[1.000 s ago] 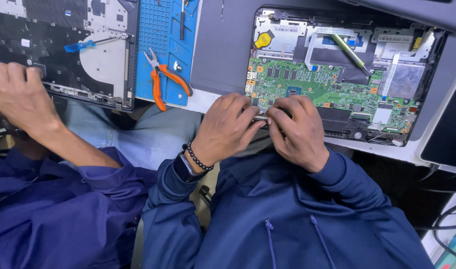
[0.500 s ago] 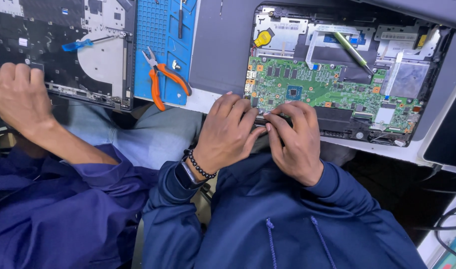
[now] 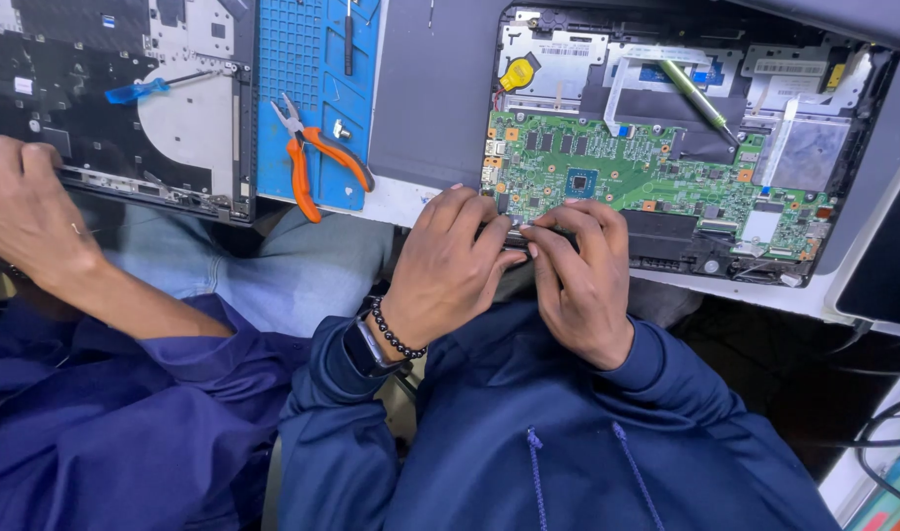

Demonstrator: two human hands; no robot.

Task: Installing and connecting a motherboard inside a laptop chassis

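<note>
The opened laptop (image 3: 666, 147) is lying just ahead of both hands, its green circuit board (image 3: 627, 182) running left to right. The left hand (image 3: 450, 265) and right hand (image 3: 582, 280) are meeting at the board's near edge, fingertips pinching narrowly on something too small to make out, neither hand nearer.

– What do I have under my hands?
– My left hand (image 3: 448, 270) and right hand (image 3: 580, 280) meet, fingertips together, at the near edge of the opened laptop (image 3: 868, 147), just below its green circuit board (image 3: 646, 182).
– And to the left?
– Orange-handled pliers (image 3: 312, 157) on the blue mat (image 3: 312, 59); a co-worker's hand (image 3: 27, 211) rests on a second dismantled laptop (image 3: 106, 128).
</note>
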